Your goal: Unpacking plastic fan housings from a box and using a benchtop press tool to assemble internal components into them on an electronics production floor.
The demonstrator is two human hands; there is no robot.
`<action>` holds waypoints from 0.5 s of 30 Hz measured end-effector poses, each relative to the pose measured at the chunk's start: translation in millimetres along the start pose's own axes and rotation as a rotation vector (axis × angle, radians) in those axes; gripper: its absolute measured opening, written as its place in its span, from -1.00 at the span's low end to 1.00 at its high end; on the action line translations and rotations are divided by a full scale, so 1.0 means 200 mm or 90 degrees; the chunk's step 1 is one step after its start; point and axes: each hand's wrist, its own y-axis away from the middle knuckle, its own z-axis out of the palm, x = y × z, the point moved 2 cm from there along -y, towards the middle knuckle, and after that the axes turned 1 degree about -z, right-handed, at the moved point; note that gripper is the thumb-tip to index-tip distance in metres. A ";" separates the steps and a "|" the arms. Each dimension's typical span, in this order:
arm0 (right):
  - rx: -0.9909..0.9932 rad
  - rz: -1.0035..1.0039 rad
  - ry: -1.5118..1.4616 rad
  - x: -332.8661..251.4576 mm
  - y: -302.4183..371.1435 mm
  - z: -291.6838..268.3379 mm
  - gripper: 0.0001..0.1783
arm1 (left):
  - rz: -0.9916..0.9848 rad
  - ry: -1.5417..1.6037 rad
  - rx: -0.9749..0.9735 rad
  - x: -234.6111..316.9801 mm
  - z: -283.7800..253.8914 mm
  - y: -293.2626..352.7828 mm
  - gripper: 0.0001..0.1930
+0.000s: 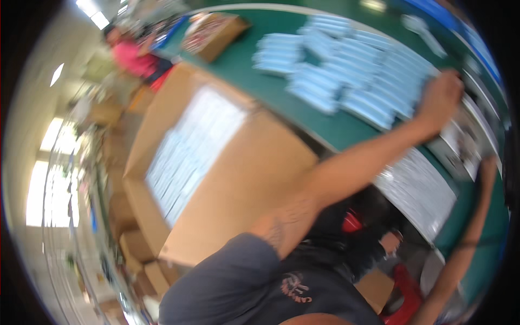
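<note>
My left hand point(441, 100) reaches across to the right end of the light blue packs point(352, 65), which lie in rows on the green table. Its fingers look curled; what they hold, if anything, is hidden. Just beyond and below it stands a white open box or tray point(457, 146) with greyish contents too blurred to name. My right hand point(487, 165) is at the near right side of that tray, smeared and partly cut off, so its fingers do not show. A clear plastic-wrapped flat pack point(420, 189) lies at the table's near edge, below my left forearm.
A large open cardboard carton point(244, 179), filled with pale flat packs point(189, 157), stands left against the green table point(233, 70). A smaller carton point(211, 38) sits at the far left. A white long-handled object point(425, 35) lies far right. Another person point(132, 54) sits beyond.
</note>
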 end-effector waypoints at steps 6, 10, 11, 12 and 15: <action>0.136 -0.068 -0.321 -1.53 0.02 -0.44 -0.71 | -0.025 -0.011 0.016 -0.07 -0.39 -0.04 -0.56; 0.152 0.001 -0.414 -1.39 -0.24 -0.42 -0.61 | -0.111 0.158 0.006 0.01 -0.30 0.00 -0.66; 0.152 -0.002 -0.408 -1.40 -0.33 -0.42 -0.61 | -0.105 0.161 0.003 0.01 -0.32 0.00 -0.66; 0.112 -0.075 -0.452 -1.40 -0.42 -0.43 -0.57 | -0.100 0.166 0.005 0.00 -0.31 0.00 -0.66; -0.015 -0.273 -0.568 -1.56 -0.63 -0.44 -0.46 | -0.092 0.148 0.022 -0.02 -0.33 0.00 -0.68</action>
